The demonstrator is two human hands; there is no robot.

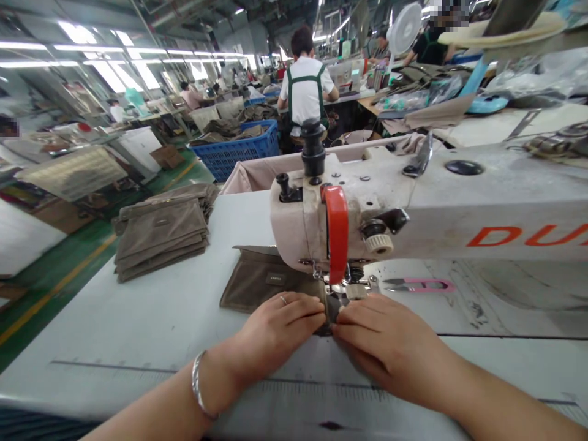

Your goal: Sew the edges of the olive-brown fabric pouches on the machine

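Has a stack of brown fabric pieces [160, 229] at the left of the worktop [138, 324] and, farther right, a labelled brown piece [250, 282] lying flat, reaching under the head of the sewing machine [413, 202]. Rests the left hand [278, 324] on this piece's right end, fingers close together, slightly bent. Bunches the right hand's [390, 337] fingers just across from them, left of pink-handled snips [422, 285]; cannot tell, for either, whether pinching cloth.
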